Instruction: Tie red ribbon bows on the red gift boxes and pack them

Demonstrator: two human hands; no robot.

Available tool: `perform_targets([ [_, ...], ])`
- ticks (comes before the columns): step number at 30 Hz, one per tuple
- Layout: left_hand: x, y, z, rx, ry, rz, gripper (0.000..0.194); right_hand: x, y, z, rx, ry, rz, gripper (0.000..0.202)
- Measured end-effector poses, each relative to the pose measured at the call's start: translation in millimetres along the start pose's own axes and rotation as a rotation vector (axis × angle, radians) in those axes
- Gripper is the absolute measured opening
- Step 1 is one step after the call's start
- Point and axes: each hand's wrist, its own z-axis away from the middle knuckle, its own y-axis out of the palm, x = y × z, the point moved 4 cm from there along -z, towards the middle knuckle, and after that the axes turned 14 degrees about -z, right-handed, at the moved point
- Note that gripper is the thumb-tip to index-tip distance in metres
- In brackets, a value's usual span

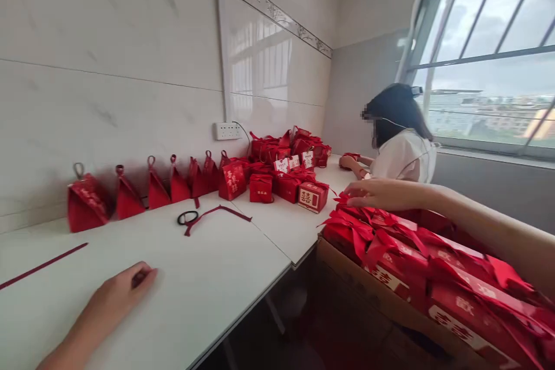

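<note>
A white table (195,277) runs along a tiled wall (130,69) toward a barred window (485,52). Red gift boxes (277,170) crowd the table's far end, with a row of red pouches (147,193) against the wall and a loose red ribbon (217,214) in front. At the right, a cardboard carton (347,266) holds flat red boxes with ribbons (416,260). The right hand (381,193) rests on that pile, fingers extended, gripping nothing. The left hand (121,295) lies on the table, fingers loosely curled and empty. Another person (403,139) works at the far end.
</note>
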Motion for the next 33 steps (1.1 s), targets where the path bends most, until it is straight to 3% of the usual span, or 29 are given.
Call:
perform_targets([
  [5,-15.9,-8.2,10.2,0.0,-0.003,-0.013,0.028,132.6,135.7,-61.5,0.21,-0.243,0.084,0.04],
  [7,-19.4,-9.6,14.8,-0.007,-0.005,0.003,0.028,176.4,174.2,-76.8,0.244,-0.3,0.085,0.037],
  [9,-19.6,-10.1,17.9,-0.011,-0.016,0.034,0.027,208.4,196.1,-95.9,0.167,-0.292,0.085,0.038],
  [12,-16.9,-9.6,19.9,-0.015,-0.037,0.084,0.026,228.9,204.4,-132.5,-0.103,-0.147,0.061,0.053],
  [15,-13.8,-7.9,19.4,-0.021,-0.054,0.136,0.026,222.3,206.1,-167.1,-0.286,0.061,-0.004,0.072],
  [19,-10.3,-5.8,17.7,-0.03,-0.064,0.188,0.027,201.1,211.3,-196.0,-0.328,0.238,-0.122,0.082],
  [22,-10.2,-5.0,18.0,-0.02,-0.053,0.203,0.028,196.5,206.8,-201.0,-0.33,0.196,-0.171,0.087],
  [26,-15.7,-5.7,18.3,-0.059,-0.06,0.217,0.03,216.8,193.0,-180.0,-0.362,-0.034,-0.204,0.086],
  [29,-18.2,-8.8,15.8,-0.168,-0.142,0.325,0.03,255.7,192.7,-142.9,-0.357,-0.511,-0.37,0.086],
  [31,-16.4,-12.5,12.9,-0.264,-0.183,0.458,0.037,284.0,203.3,-112.9,-0.232,-0.868,-0.475,0.088],
  [33,-9.2,-16.6,10.2,-0.363,-0.236,0.613,0.046,306.2,224.3,-87.8,0.033,-1.098,-0.526,0.091],
])
